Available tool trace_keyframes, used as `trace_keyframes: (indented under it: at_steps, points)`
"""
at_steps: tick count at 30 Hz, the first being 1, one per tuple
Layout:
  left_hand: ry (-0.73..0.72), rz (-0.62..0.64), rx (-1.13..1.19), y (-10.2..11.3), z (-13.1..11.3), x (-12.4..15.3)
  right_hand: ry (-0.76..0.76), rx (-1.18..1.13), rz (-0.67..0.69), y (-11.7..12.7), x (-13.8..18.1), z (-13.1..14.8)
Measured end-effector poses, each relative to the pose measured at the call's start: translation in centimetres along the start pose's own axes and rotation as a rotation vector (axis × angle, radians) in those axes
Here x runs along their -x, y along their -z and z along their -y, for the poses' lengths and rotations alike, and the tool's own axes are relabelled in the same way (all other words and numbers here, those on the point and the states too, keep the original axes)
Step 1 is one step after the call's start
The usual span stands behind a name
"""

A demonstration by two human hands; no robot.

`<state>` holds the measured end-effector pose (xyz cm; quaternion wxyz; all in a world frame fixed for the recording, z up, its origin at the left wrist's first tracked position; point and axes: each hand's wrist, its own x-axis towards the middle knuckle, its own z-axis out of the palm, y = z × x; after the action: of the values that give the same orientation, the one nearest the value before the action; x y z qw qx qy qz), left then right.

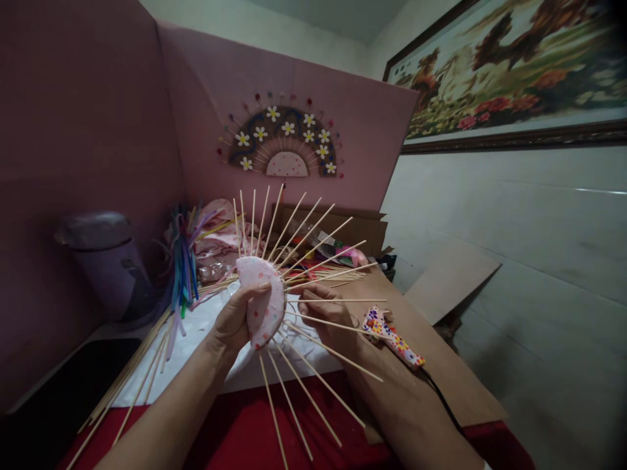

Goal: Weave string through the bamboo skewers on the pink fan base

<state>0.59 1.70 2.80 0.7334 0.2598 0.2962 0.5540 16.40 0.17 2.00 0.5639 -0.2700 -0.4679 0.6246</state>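
My left hand grips a half-round piece covered in pale pink dotted fabric, with the thumb across its front. Several thin wooden sticks fan out from its curved edge, pointing up, right and down. At that edge, among the stick bases, my right hand has its fingers curled and pressed together. Whatever those fingertips pinch is hidden. To the right of that hand lies a glue gun wrapped in flower-patterned covering, with a black cord.
A finished flowered fan hangs on the pink board behind. Coloured pipe cleaners and a lidded purple container stand at left. Loose sticks lie beside white paper. Cardboard covers the right side.
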Motion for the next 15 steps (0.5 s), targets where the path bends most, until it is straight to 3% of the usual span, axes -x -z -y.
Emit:
trace_keyframes:
  at_steps: [8, 15]
  points:
    - [0.029, 0.014, 0.0, -0.01, 0.04, -0.04, -0.053, 0.026, 0.059, 0.65, -0.16, -0.57]
    - [0.047, -0.012, -0.014, -0.15, 0.12, 0.05, -0.018, -0.081, 0.124, 0.69, -0.34, -0.86]
